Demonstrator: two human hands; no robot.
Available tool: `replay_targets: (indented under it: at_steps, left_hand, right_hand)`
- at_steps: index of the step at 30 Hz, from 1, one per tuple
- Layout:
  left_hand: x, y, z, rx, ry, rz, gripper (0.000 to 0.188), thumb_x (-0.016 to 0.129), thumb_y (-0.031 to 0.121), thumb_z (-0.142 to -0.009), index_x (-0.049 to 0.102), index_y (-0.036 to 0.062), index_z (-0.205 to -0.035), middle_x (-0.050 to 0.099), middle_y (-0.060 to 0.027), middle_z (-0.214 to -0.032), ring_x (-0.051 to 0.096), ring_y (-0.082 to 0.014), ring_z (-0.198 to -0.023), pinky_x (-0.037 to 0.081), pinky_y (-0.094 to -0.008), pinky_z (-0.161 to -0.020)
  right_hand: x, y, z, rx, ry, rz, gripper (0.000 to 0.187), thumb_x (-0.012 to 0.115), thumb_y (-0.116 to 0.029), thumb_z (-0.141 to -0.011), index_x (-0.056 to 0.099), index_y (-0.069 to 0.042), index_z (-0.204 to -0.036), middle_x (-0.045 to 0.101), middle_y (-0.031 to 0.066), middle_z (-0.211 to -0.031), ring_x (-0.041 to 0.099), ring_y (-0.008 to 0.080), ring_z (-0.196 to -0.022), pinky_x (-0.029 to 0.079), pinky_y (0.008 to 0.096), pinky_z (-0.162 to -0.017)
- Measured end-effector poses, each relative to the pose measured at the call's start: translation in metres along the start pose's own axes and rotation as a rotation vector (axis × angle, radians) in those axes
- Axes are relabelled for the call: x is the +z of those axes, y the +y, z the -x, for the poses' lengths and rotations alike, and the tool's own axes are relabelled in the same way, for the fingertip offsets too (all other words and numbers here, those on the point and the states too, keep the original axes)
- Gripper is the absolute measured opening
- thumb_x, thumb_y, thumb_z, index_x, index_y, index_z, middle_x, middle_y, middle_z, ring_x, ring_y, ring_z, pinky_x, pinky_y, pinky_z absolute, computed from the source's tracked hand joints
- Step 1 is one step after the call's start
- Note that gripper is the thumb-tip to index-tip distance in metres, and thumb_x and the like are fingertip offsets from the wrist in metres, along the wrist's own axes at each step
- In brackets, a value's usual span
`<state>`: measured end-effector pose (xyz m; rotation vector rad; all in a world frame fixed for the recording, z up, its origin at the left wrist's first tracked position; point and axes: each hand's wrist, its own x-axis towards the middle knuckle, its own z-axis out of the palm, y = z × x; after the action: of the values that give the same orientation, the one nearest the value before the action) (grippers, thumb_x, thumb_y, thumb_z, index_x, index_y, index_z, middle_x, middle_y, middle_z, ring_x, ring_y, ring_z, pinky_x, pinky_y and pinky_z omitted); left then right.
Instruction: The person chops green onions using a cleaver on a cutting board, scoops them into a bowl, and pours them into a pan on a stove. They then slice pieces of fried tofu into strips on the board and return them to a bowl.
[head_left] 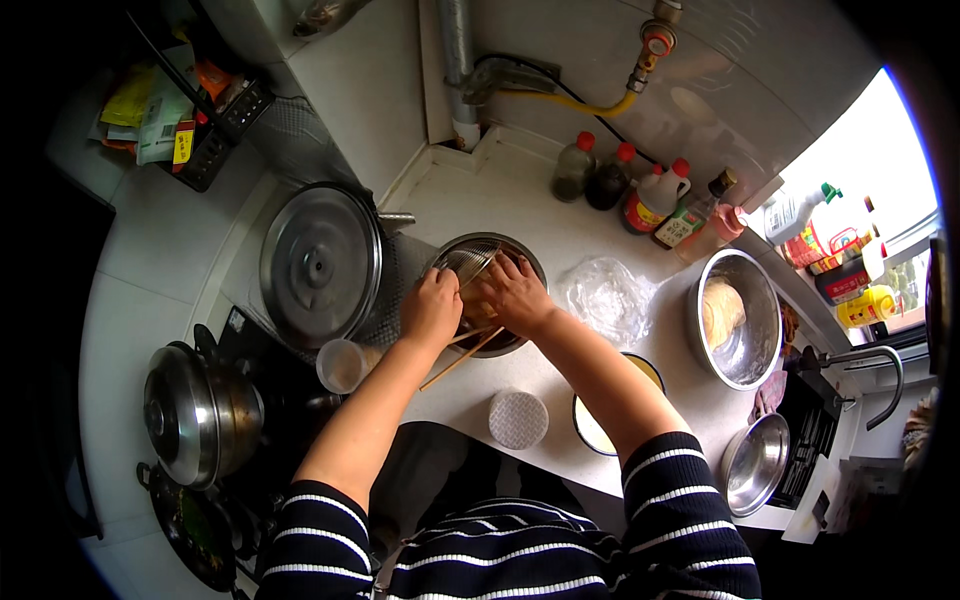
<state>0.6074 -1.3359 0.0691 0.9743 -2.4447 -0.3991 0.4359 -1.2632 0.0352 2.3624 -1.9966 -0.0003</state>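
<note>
In the middle of the counter is a round metal bowl (538,262) with something brown in it. A ribbed, wire-like metal piece (466,262) lies at its upper left; I cannot tell its kind. My left hand (432,308) is closed at the bowl's left edge, and what its fingers hold is hidden. Across the right part of the bowl reaches my right hand (514,296), its fingers apart and stretched over the inside. A pair of chopsticks (450,368) sticks out past the bowl's near edge, below my hands.
Right of the bowl lies crumpled clear plastic (604,300). A large metal bowl (696,300) holds pale dough (722,312). Nearer are a round textured lid (518,420) and a plastic cup (342,368). A steel pot lid (318,262) leans at left; bottles (610,180) line the wall.
</note>
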Motion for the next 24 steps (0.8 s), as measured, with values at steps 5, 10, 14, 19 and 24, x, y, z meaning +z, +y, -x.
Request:
replay_targets:
  at_steps: [5, 10, 14, 19, 24]
  left_hand:
    - [0.005, -0.007, -0.002, -0.017, 0.057, 0.052, 0.014, 0.065, 0.006, -0.078, 0.051, 0.0081, -0.079, 0.058, -0.0122, -0.083, 0.061, -0.0350, -0.074, 0.052, -0.0463, -0.061]
    - [0.007, -0.013, -0.002, -0.017, 0.095, 0.067, 0.015, 0.066, 0.006, -0.078, 0.052, 0.0082, -0.079, 0.058, -0.0125, -0.081, 0.060, -0.0353, -0.073, 0.051, -0.0457, -0.061]
    - [0.003, -0.010, -0.002, -0.032, 0.098, 0.108, 0.016, 0.068, 0.006, -0.077, 0.053, 0.0072, -0.080, 0.058, -0.0118, -0.081, 0.060, -0.0359, -0.072, 0.050, -0.0452, -0.062]
    - [0.002, -0.009, -0.002, -0.077, 0.084, 0.128, 0.015, 0.067, 0.007, -0.077, 0.052, 0.0071, -0.080, 0.058, -0.0126, -0.081, 0.060, -0.0354, -0.073, 0.050, -0.0456, -0.063]
    - [0.004, -0.008, -0.003, -0.073, 0.105, 0.137, 0.015, 0.067, 0.006, -0.077, 0.052, 0.0069, -0.080, 0.057, -0.0126, -0.080, 0.059, -0.0356, -0.073, 0.051, -0.0455, -0.063]
  right_hand:
    - [-0.006, -0.004, -0.008, 0.053, -0.050, -0.036, 0.048, 0.060, -0.036, -0.085, 0.053, -0.016, -0.128, 0.046, 0.0162, -0.136, 0.037, 0.0358, -0.133, 0.031, 0.0575, -0.107]
    - [-0.009, -0.008, -0.010, 0.023, -0.070, 0.056, 0.044, 0.058, -0.031, -0.086, 0.053, -0.015, -0.127, 0.049, 0.0157, -0.132, 0.040, 0.0366, -0.130, 0.032, 0.0571, -0.107]
    - [-0.003, -0.004, -0.015, -0.019, -0.050, 0.069, 0.041, 0.058, -0.028, -0.086, 0.054, -0.013, -0.125, 0.051, 0.0171, -0.129, 0.043, 0.0372, -0.128, 0.032, 0.0558, -0.107]
    - [-0.016, 0.007, -0.021, -0.110, -0.106, 0.038, 0.041, 0.058, -0.026, -0.086, 0.054, -0.009, -0.123, 0.053, 0.0199, -0.128, 0.048, 0.0385, -0.124, 0.034, 0.0531, -0.108]
    - [-0.002, 0.008, -0.014, -0.146, 0.077, 0.098, 0.043, 0.058, -0.026, -0.085, 0.053, -0.007, -0.124, 0.053, 0.0196, -0.129, 0.049, 0.0378, -0.123, 0.035, 0.0559, -0.105]
